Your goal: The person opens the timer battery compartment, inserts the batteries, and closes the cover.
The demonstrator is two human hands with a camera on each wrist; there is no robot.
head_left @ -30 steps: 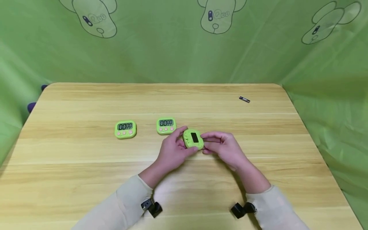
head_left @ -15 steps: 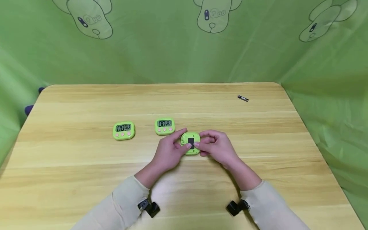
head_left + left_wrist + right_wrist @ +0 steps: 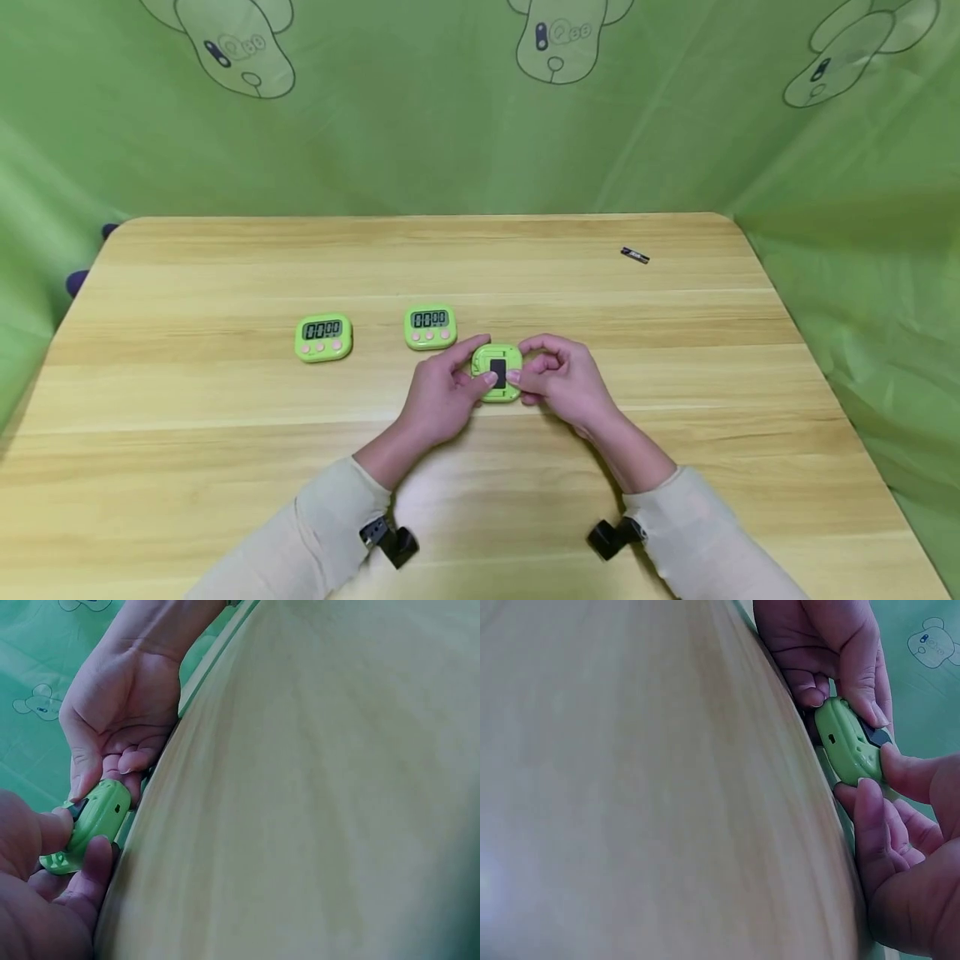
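Note:
Both hands hold a lime-green digital timer [image 3: 487,351] low over the table, its back turned up. A black rectangle [image 3: 498,367] marks the middle of that back. My left hand [image 3: 435,402] grips the left side, thumb on the black rectangle and index finger at the far edge. From the right, my right hand [image 3: 566,385] pinches the near side with thumb and fingers. In the left wrist view the timer [image 3: 101,825] shows its rounded edge with a small dark slot. The same timer [image 3: 841,742] sits between both hands in the right wrist view; its display is hidden.
Two more green timers lie face up, reading 00 00: one [image 3: 431,327] just beyond my left hand, another [image 3: 323,337] farther left. A small dark battery [image 3: 635,255] lies at the back right of the wooden table [image 3: 225,467]. Green curtain [image 3: 420,150] hangs behind.
The held timer was tilted a second ago and has turned flatter, back up. My left thumb has shifted onto the black rectangle, and my right thumb has come onto the timer's top side.

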